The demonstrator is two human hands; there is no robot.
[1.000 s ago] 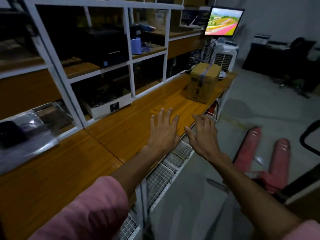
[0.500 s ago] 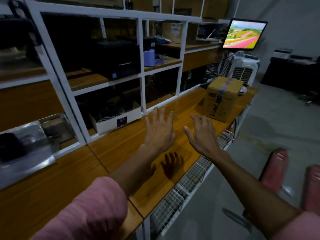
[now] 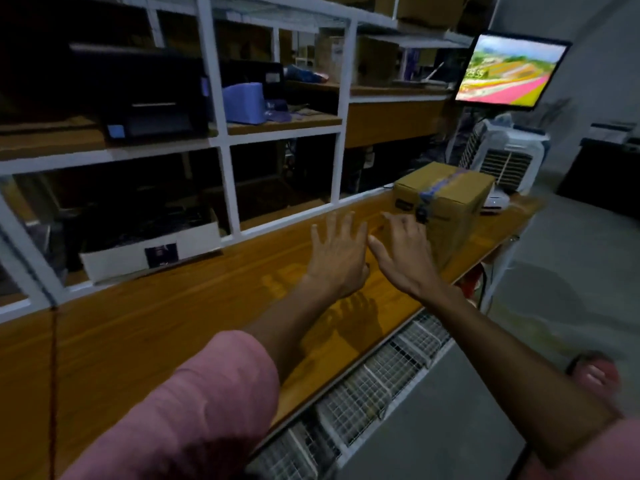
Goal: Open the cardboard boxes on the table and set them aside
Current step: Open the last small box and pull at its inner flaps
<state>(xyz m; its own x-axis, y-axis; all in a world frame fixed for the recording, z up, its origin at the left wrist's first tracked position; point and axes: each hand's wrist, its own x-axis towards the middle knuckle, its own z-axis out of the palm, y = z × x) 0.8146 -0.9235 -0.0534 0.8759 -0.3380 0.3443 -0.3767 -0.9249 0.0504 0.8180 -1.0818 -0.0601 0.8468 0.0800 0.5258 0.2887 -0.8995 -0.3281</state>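
Near the bench's far end, taped cardboard box (image 3: 445,199) sealed. My left hand (image 3: 337,256) and right hand (image 3: 403,252) reach, fingers spread, empty, ready to grasp.

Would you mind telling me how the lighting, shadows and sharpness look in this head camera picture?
Head view: dim overall, with the monitor the brightest patch; hand shadows fall on the glossy table under the left hand and right hand; shelf lines bow from the wide lens; the cardboard box and edges look blurred.
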